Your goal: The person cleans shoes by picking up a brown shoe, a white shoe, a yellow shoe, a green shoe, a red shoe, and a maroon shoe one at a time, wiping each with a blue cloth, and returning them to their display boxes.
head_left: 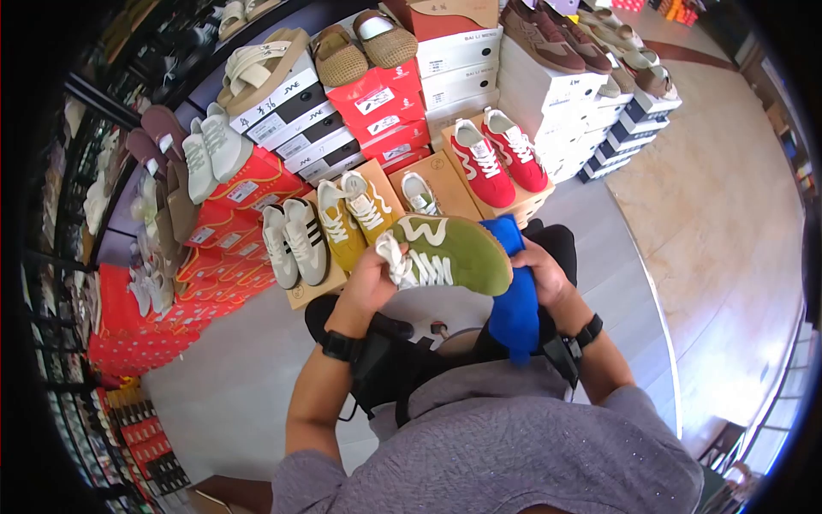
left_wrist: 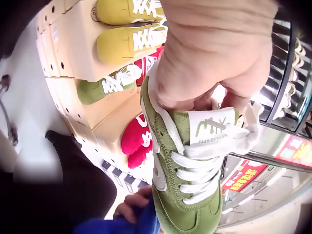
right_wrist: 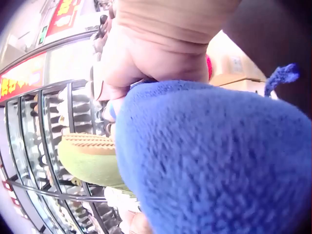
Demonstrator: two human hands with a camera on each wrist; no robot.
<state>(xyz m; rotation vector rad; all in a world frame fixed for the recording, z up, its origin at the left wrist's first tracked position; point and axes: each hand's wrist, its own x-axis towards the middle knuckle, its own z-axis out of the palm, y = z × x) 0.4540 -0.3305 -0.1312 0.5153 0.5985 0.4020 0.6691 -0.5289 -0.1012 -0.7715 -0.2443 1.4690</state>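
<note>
My left hand (head_left: 370,278) grips a green sneaker (head_left: 462,255) by its heel and collar, the toe pointing right. White laces and a white tongue label show on the sneaker (left_wrist: 190,190) in the left wrist view, where the fingers reach inside the opening. My right hand (head_left: 545,272) holds a blue cloth (head_left: 515,310) that hangs down over the lap. The cloth (right_wrist: 219,151) fills much of the right wrist view, its fuzzy weave close to the camera. Beside the sneaker's toe, the cloth's upper part overlaps the sole edge in the head view.
Ahead, shoe boxes bear yellow sneakers (head_left: 370,206), red sneakers (head_left: 497,158), white sneakers with black stripes (head_left: 300,240) and another green sneaker (head_left: 419,195). Stacked red boxes (head_left: 248,193) rise at the left, white boxes (head_left: 548,98) behind. Pale floor (head_left: 711,197) stretches off to the right.
</note>
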